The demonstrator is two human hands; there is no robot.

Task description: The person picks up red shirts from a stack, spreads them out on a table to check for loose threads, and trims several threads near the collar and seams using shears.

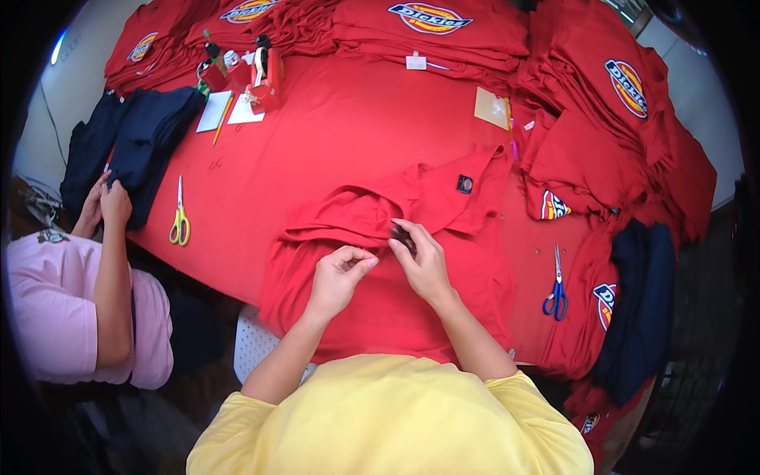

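Red jersey cloth lies bunched in front of me: a short, loosely folded red knit shirt (396, 317) on a red-covered table (317, 131), its small black neck label (465, 184) toward the far right. My left hand (339, 279) hovers above the shirt's near folds with thumb and forefinger pressed together at the tips; I cannot tell whether a thread is pinched there. My right hand (425, 263) is just beside it, fingers curled around a small, dark handheld tool (401, 237), partly hidden and blurred. To my right, near the shirt, lie blue-handled metal scissors (556, 294), points away from me. Yellow-handled metal scissors (180, 215) rest farther left, near a co-worker in a pink top (71, 297), whose hands touch folded dark navy garments (150, 131). Stacked red garments with printed emblems (356, 39) line the far edge.
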